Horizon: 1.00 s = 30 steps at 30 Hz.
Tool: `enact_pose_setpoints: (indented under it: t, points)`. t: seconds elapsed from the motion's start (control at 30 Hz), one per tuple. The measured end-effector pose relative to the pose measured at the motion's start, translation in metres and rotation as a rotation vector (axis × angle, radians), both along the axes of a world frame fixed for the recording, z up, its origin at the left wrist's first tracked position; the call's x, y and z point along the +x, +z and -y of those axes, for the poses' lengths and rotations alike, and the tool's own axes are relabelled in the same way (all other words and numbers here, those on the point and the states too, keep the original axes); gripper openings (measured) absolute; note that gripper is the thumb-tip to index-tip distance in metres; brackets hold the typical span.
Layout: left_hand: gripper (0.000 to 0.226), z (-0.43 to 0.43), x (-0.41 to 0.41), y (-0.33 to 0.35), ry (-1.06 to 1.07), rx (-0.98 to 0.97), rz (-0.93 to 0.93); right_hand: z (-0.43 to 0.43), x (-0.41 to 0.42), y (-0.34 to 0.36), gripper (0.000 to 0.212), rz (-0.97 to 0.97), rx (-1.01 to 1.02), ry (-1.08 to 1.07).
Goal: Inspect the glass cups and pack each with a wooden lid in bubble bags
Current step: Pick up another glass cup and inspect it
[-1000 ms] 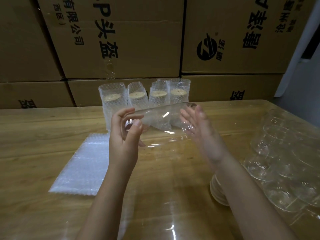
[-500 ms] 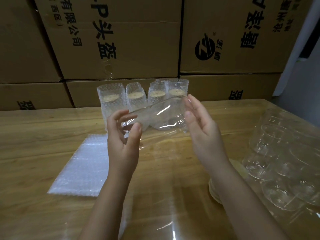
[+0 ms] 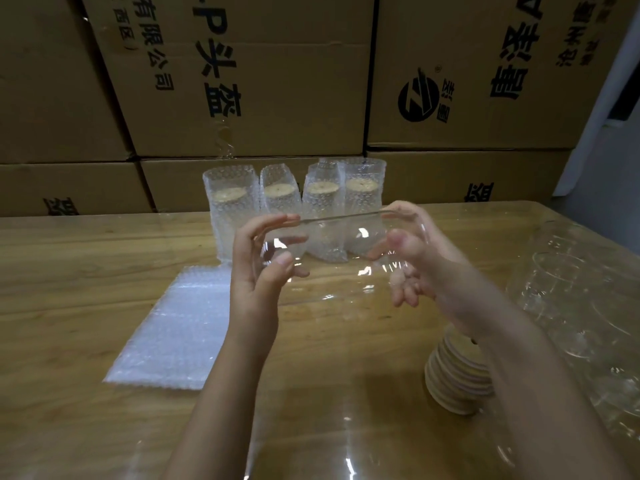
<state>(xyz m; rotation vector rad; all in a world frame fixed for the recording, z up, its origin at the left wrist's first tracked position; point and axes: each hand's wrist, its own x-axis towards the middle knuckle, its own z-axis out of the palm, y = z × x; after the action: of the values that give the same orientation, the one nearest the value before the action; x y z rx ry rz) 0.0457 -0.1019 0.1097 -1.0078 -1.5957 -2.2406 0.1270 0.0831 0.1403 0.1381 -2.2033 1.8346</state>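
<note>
Glass cup (image 3: 337, 242) sideways between hands: left hand (image 3: 257, 277) pinches its left end, right hand (image 3: 426, 266) clasps right end.

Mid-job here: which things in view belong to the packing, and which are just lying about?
Job: glass cup, held between left hand and right hand; loose glass cups at right; stack of wooden lids; flat bubble bags; four packed cups.
Just there: cardboard boxes behind; wooden table.

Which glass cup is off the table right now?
The bare glass cup held sideways between left hand and right hand. Four bagged cups stand behind it; loose cups sit at the right.
</note>
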Motion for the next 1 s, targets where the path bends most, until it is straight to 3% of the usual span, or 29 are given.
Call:
enact_pose_setpoints:
  t: [0.13, 0.27, 0.4, 0.57, 0.87, 1.0]
  points:
    - [0.023, -0.005, 0.001, 0.001, -0.063, 0.122, 0.166, -0.003, 0.007, 0.005, 0.061, -0.094, 0.210, 0.021]
    - [0.027, 0.001, -0.004, 0.006, -0.174, 0.202, 0.343, -0.002, 0.012, 0.004, 0.064, -0.137, 0.312, 0.116]
    - [0.015, 0.006, -0.009, 0.009, -0.235, 0.128, 0.573, -0.001, 0.015, 0.007, 0.053, -0.204, 0.499, 0.159]
    - [0.029, 0.003, -0.006, 0.008, -0.216, 0.027, 0.811, 0.000, 0.012, 0.005, 0.049, -0.253, 0.550, 0.102]
    - [0.028, 0.001, -0.003, 0.011, -0.103, 0.055, 0.612, 0.019, -0.002, -0.008, 0.055, -0.401, 0.551, -0.233]
    - [0.018, -0.002, 0.002, 0.010, 0.021, -0.008, 0.232, 0.024, -0.005, -0.006, 0.044, -0.360, 0.285, -0.353]
